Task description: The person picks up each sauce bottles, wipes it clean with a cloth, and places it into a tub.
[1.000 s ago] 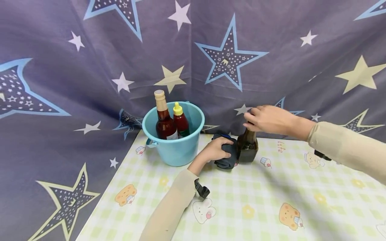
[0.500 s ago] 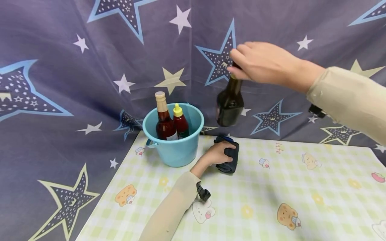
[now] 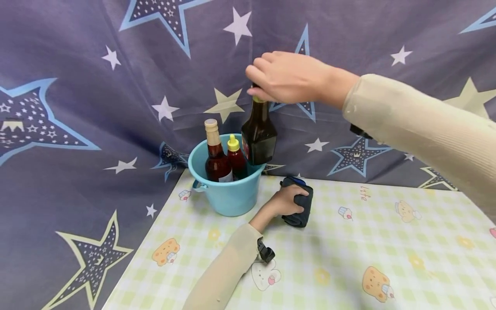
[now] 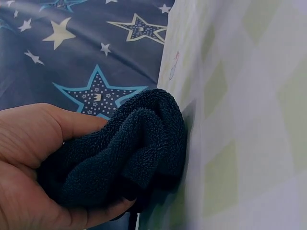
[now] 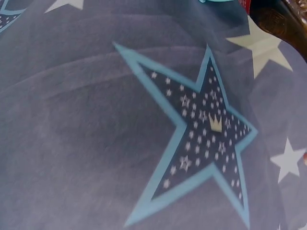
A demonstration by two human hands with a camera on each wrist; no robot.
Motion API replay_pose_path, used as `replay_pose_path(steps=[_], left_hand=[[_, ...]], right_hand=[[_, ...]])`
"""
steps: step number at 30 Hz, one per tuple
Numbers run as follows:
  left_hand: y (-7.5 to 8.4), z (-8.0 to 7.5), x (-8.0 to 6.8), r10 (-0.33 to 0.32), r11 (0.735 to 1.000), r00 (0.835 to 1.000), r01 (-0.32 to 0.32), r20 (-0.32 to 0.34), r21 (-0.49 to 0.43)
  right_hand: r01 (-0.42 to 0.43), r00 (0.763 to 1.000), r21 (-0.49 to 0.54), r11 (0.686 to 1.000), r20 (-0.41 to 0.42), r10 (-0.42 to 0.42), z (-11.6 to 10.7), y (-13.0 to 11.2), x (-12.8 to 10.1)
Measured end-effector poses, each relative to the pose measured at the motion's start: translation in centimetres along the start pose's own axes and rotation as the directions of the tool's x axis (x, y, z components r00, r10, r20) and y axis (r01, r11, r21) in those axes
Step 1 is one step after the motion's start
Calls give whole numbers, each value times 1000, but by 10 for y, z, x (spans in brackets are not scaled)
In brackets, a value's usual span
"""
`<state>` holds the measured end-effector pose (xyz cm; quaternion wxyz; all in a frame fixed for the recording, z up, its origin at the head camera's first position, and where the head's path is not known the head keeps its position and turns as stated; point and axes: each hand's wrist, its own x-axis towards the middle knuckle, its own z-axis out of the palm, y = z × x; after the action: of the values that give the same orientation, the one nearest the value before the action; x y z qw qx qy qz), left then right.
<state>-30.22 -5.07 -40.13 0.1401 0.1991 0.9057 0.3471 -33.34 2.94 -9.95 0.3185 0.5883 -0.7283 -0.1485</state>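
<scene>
My right hand (image 3: 289, 78) grips a dark, squarish sauce bottle (image 3: 259, 137) by its neck. The bottle hangs upright in the air and overlaps the right rim of the light blue bucket (image 3: 231, 199) in the head view. Only a brown part of this bottle (image 5: 274, 23) enters the right wrist view, at the top right corner. On the table, my left hand (image 3: 286, 200) holds a dark rolled towel (image 3: 304, 207). In the left wrist view, thumb and fingers curl round the fuzzy folds of the towel (image 4: 139, 143).
Inside the bucket stand a tall brown-red bottle (image 3: 218, 165) with a tan neck and a red squeeze bottle (image 3: 235, 159) with a yellow nozzle cap. A checked tablecloth (image 3: 333, 258) covers the table. Behind it hangs a purple star-patterned curtain (image 3: 139, 56).
My right hand has lifted the sauce bottle off the table beside the towel and carried it left to the bucket. My left hand stays on the towel, which has shifted slightly.
</scene>
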Motion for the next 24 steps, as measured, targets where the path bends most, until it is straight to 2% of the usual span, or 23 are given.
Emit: replay_pose_path(steps=[7, 10, 14, 24], left_hand=[[-2, 2, 1, 7, 1000, 1000, -7, -5, 25], [-1, 1, 1, 8, 999, 1000, -7, -19, 44], [0, 2, 0, 6, 999, 1000, -4, -23, 50], [0, 2, 0, 4, 999, 1000, -4, -4, 54]], right_hand=[[53, 998, 17, 998, -36, -52, 20, -9, 15], [95, 993, 5, 995, -71, -94, 26, -12, 21], [150, 986, -13, 989, -71, -150, 39, -20, 22], [173, 979, 15, 985, 104, -174, 72, -41, 20]])
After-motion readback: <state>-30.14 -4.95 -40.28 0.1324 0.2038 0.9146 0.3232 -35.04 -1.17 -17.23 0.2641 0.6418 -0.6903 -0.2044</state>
